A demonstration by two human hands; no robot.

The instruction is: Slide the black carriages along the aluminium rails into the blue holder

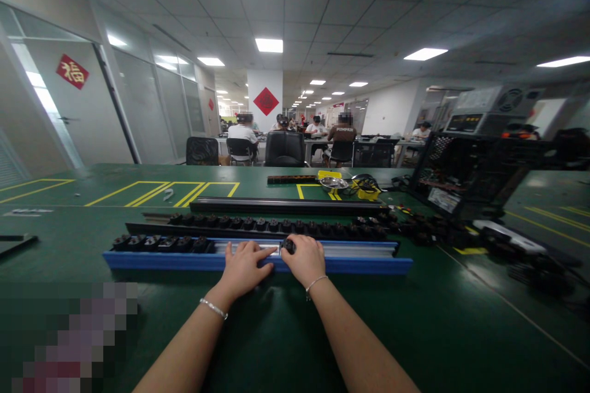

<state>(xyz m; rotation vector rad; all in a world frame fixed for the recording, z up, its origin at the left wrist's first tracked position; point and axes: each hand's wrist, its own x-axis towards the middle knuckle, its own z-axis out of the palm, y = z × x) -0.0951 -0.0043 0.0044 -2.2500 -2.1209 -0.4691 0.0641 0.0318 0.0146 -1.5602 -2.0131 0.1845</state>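
Observation:
A long blue rail (175, 263) lies across the green table, with several black round-topped modules (152, 243) along its left part. My right hand (304, 258) has its fingers around a black module (288, 246) at the middle of the rail. Just left of it, my left hand (245, 265) rests on the rail with fingers spread and nothing in its grasp. Behind the blue rail runs a black rail (322, 234) holding a row of similar black modules.
Another dark rail (286, 204) lies farther back, near a metal bowl (334, 183). At the right stand an open computer case (454, 172) and a heap of black parts (419, 228). People sit at tables in the background.

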